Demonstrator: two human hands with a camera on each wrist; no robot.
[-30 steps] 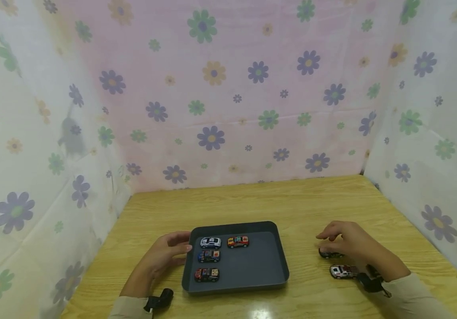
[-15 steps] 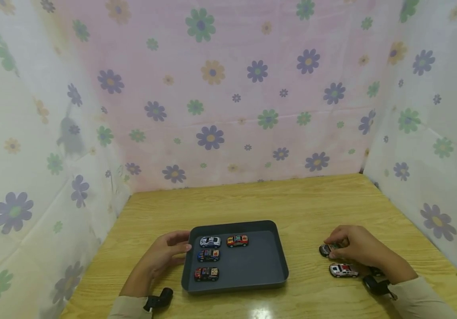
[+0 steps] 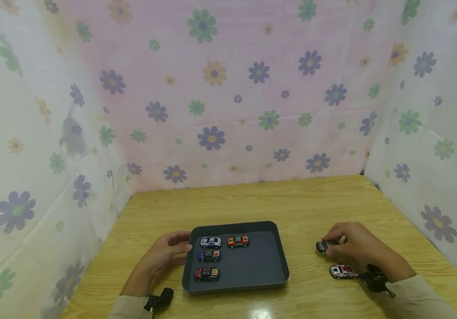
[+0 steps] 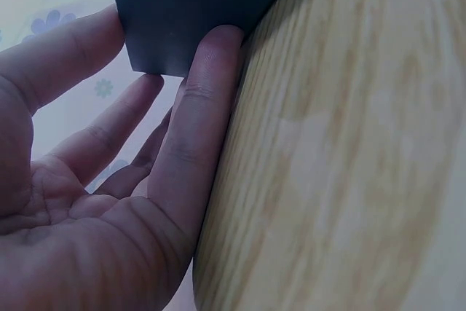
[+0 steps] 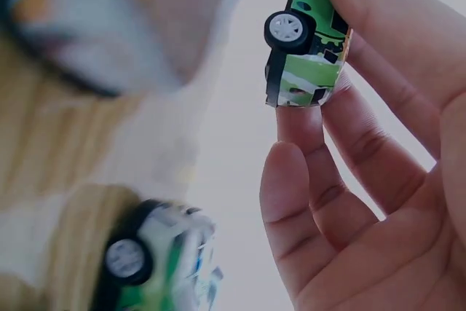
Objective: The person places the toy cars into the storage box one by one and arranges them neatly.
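In the head view, my right hand (image 3: 354, 241) pinches a toy car (image 3: 324, 246) between thumb and fingers, right of the tray. The right wrist view shows this toy car (image 5: 309, 49) in green and black with a white-spoked wheel. A white and red toy car (image 3: 344, 271) lies on the table just nearer than that hand. My left hand (image 3: 168, 252) rests against the left wall of a dark grey tray (image 3: 252, 266), fingers extended. In the left wrist view, its fingertips touch the tray's outer wall (image 4: 175, 12).
Four-wheeled toys stand in the tray: a white car (image 3: 211, 242), a blue car (image 3: 209, 255), a dark red car (image 3: 207, 274) and a red-yellow car (image 3: 238, 241). A green-white car (image 5: 160, 256) is near the right wrist. Flowered cloth (image 3: 232, 110) encloses the wooden table (image 3: 228, 201).
My right hand has closed its fingers on the dark toy car and shifted it slightly left and away from me. The left hand and tray have stayed in place.
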